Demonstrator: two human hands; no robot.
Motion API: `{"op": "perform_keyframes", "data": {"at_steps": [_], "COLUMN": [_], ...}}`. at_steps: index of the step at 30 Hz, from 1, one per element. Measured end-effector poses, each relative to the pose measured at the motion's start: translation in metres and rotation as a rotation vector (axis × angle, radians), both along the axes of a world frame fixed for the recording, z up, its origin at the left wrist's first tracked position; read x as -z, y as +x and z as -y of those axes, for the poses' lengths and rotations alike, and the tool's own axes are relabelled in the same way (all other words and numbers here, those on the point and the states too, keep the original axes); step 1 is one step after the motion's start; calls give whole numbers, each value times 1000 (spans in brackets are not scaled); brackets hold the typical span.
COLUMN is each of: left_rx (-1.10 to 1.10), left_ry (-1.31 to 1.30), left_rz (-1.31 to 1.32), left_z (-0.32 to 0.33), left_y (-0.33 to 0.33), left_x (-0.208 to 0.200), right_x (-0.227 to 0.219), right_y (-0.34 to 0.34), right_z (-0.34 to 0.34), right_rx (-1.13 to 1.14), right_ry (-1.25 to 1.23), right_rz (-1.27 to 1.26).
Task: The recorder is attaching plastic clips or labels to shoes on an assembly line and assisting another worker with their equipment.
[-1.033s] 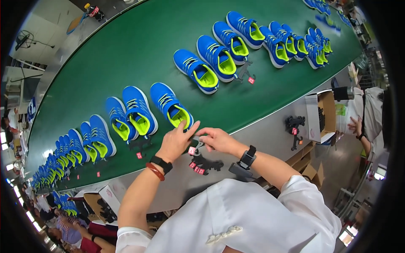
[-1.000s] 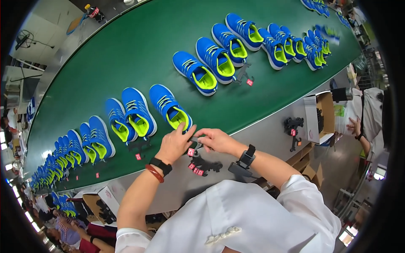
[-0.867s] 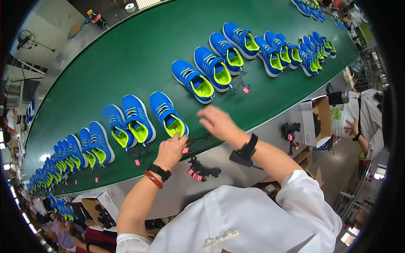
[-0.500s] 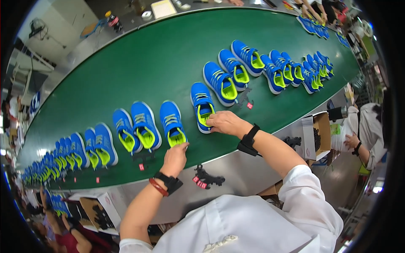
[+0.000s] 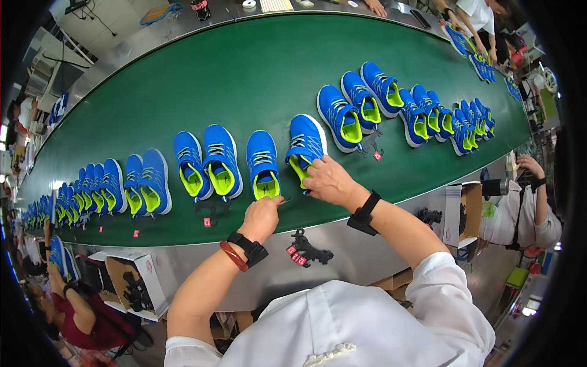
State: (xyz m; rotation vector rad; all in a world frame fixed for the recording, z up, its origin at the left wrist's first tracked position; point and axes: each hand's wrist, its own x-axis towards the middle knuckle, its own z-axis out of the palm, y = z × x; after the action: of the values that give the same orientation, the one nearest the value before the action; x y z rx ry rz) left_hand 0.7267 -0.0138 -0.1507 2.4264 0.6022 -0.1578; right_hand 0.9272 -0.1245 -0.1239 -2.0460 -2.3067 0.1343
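My left hand [image 5: 262, 219] pinches the heel of a blue sports shoe [image 5: 261, 151] with lime-green lining, its toe pointing away from me. Just to the right, my right hand [image 5: 332, 181] grips the heel end of another blue shoe [image 5: 307, 136]. That shoe leans left, showing the white sole edge along its right side; my fingers hide part of its opening. Both shoes are on the green conveyor belt [image 5: 183, 79]. Nearer my body, a small pile of black plastic hangers [image 5: 310, 251] with red labels lies on the metal ledge [image 5: 348, 260].
Blue shoes [image 5: 219, 160] line the belt to my left, and more shoes [image 5: 340, 117] stand to the right. Black hangers with red labels lie beside some pairs. Cardboard boxes of hangers [image 5: 137, 284] [image 5: 469, 211] flank me. Co-workers [image 5: 85, 312] [image 5: 526, 205] are at both sides.
The right-hand shoe has turned and tilted left, so its right sole edge now shows. My left hand stays at the other shoe's heel. The whole view has shifted slightly.
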Motion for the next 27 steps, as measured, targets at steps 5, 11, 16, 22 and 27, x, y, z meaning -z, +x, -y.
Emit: {"op": "perform_keyframes", "data": {"at_steps": [5,11,16,22,27], "left_rx": [-2,22,40,256,494], "left_ry": [11,-12,-95,-113,215], "left_rz": [5,102,160,226,-135], "left_z": [0,3,-11,-23,-82], "left_y": [-3,-1,-12,-22,-5], "left_x": [-1,1,3,-11,-98], "right_x": [0,14,27,29,-11], "right_y": [1,-14,-14,-33,-2], "right_z": [1,-6,6,40,49], "right_rx": [11,-9,117,284,109], "right_ry": [8,-65,140,75,100], "right_rz": [-9,76,-118,-388,-261]}}
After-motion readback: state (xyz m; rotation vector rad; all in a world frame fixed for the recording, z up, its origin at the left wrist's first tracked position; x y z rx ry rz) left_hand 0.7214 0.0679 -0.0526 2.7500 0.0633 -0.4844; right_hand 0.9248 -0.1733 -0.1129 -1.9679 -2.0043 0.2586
